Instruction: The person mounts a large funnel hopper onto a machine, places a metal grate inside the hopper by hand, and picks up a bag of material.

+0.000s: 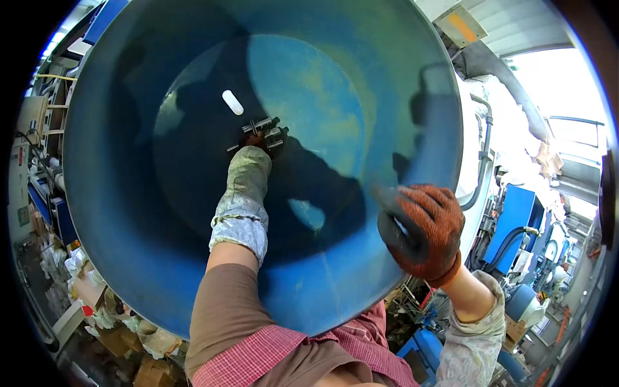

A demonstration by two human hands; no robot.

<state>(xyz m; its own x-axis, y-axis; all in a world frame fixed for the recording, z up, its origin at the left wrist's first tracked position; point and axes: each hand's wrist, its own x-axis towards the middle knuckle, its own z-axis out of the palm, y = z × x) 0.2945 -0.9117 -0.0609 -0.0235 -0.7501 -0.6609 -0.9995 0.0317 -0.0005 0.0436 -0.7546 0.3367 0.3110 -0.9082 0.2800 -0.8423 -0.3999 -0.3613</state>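
Note:
My left hand (256, 140), in a dark reddish glove under a pale sleeve cover, reaches deep into a large round blue tub (309, 284). Several shiny metal parts (262, 125), short and cylindrical, stick out on both sides of its fingers. The hand appears closed around them, though its fingers are mostly hidden in shadow. Just beyond lies a white oblong piece (232, 102) with rounded ends, on the tub floor. At the right inside wall, my right hand (422, 232) hovers in an orange-brown glove with a grey palm. Its fingers are loosely bent, apart from the thumb, with nothing visible in them.
The tub's high curved wall surrounds the left arm. Cardboard boxes and bags (116, 338) crowd the lower left. To the right stand a blue cabinet (509, 226) with a black hose, white sacks (500, 122) and pipes.

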